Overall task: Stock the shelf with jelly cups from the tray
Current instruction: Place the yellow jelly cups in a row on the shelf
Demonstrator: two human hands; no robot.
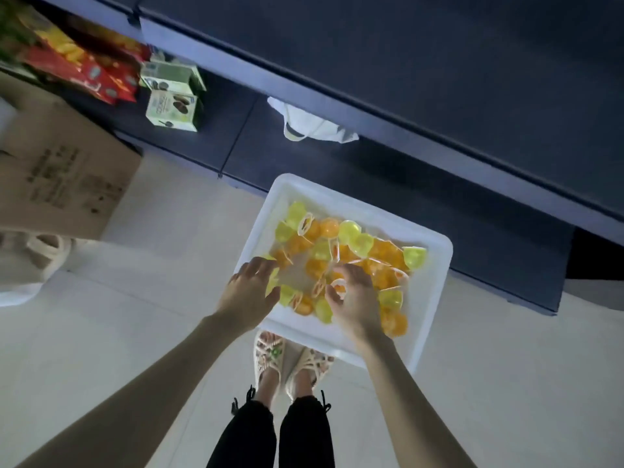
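Observation:
A white tray (435,251) sits on the floor in front of my feet, filled with several orange and yellow-green jelly cups (351,238). My left hand (251,292) reaches over the tray's left edge, and its fingers curl over yellow-green cups there. My right hand (354,298) is down in the middle of the tray, and its fingers curl around an orange jelly cup (338,286). The dark shelf (371,106) runs diagonally above the tray, its upper board bare.
A cardboard box (64,170) stands on the floor at left. Red snack bags (84,69) and green cookie boxes (172,96) fill the lower shelf at left. A white bag (310,123) lies under the shelf edge. More white bags (33,265) sit at far left.

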